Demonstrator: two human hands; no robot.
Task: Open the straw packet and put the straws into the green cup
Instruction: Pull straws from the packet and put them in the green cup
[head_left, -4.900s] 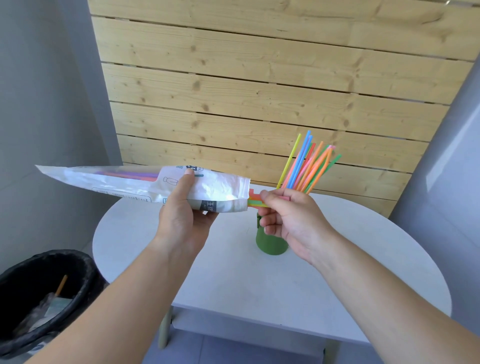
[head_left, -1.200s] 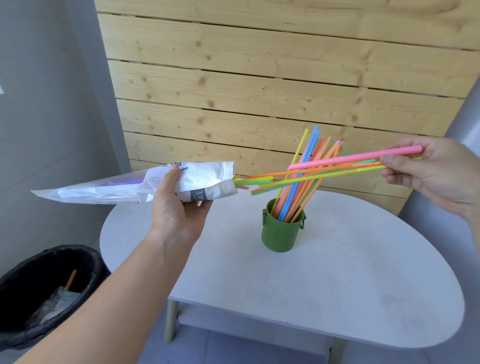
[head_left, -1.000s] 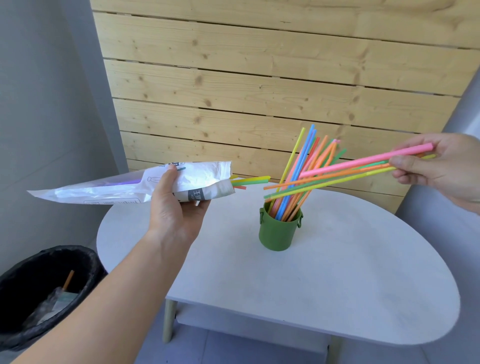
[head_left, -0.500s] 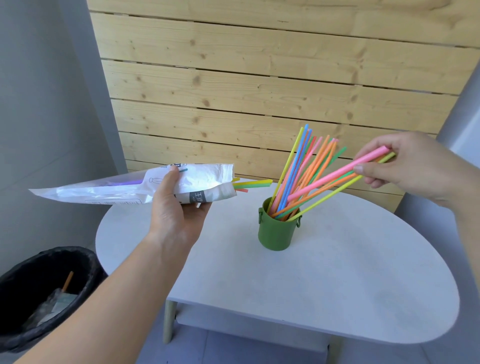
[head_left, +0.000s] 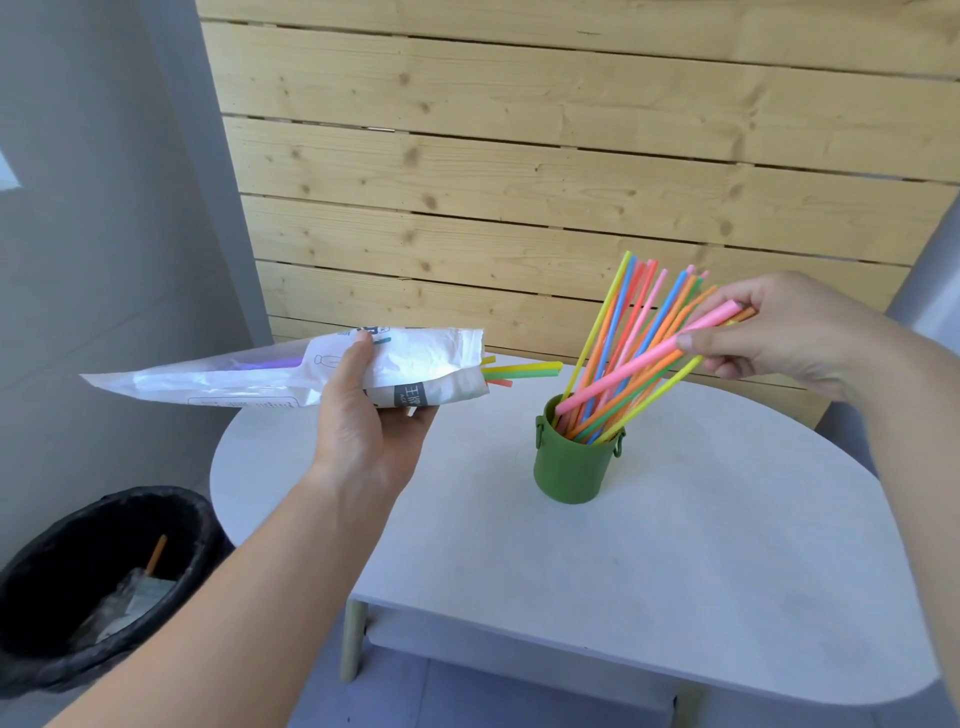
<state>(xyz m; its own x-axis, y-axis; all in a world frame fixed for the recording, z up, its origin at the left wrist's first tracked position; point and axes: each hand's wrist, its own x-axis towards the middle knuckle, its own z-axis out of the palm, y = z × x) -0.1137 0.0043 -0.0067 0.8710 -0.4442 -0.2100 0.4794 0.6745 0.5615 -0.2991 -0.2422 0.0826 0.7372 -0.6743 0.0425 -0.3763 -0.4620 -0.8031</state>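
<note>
Right hand (head_left: 789, 338) grips straws (head_left: 639, 364) whose lower ends sit in the green cup (head_left: 571, 467); left hand (head_left: 363, 415) clasps the straw packet (head_left: 270, 374), a few straws poking out.

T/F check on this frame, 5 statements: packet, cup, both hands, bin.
1. The left hand holds the straw packet off the table. True.
2. The packet is empty. False: straw ends poke out of its open end.
3. The green cup lies on its side. False: it stands upright with straws in it.
4. The right hand pinches a bunch of straws whose lower ends are in the cup. True.
5. The black bin sits on the table. False: it is on the floor, left of the table.
</note>
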